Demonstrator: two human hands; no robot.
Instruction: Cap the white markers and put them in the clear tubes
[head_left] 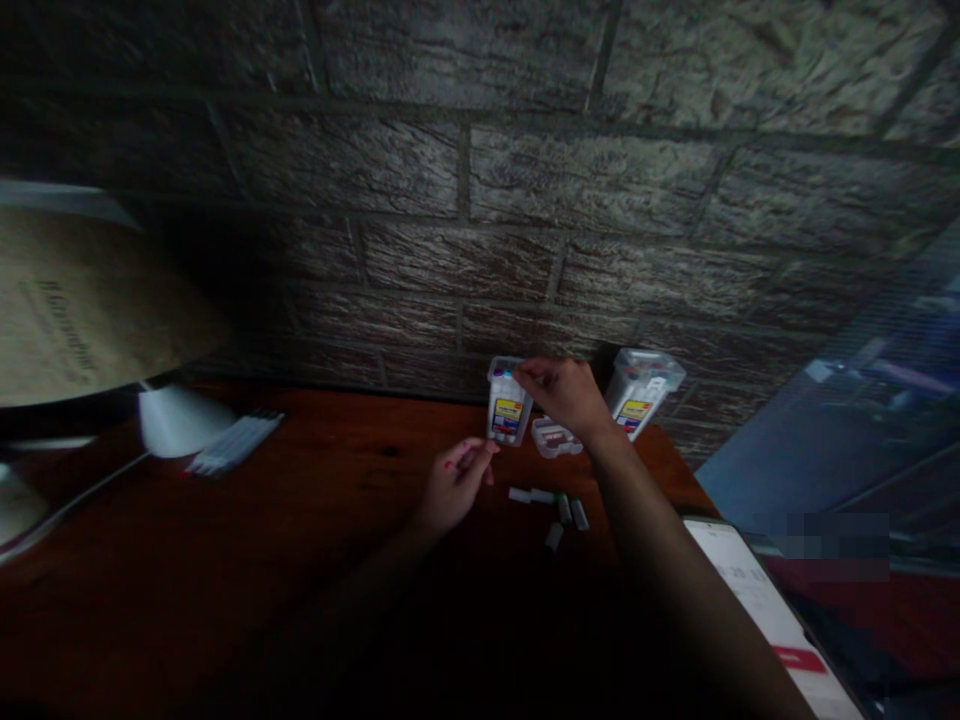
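Reaching to the rim of an open clear box with the right hand, with thumb and fingers brought together beside some coloured ends, purple and teal. Too small to tell whether gripping one or merely touching. Holding the left hand half curled by the foot of the box; impossible to tell whether gripping anything there. See the box standing upright on the table, near the brick wall. Just beside it, partly covered by the right wrist, note a clear lid. Nearer, count five short pale cylinders lying loose. Judging from these, probably partway through: lid off and contents in, but not yet closed, with five pieces outside. Farther right, find a second box, apparently lidded and needing nothing. Outermost, find a phone at right, and slim pens beside a lamp at left, seemingly uninvolved.
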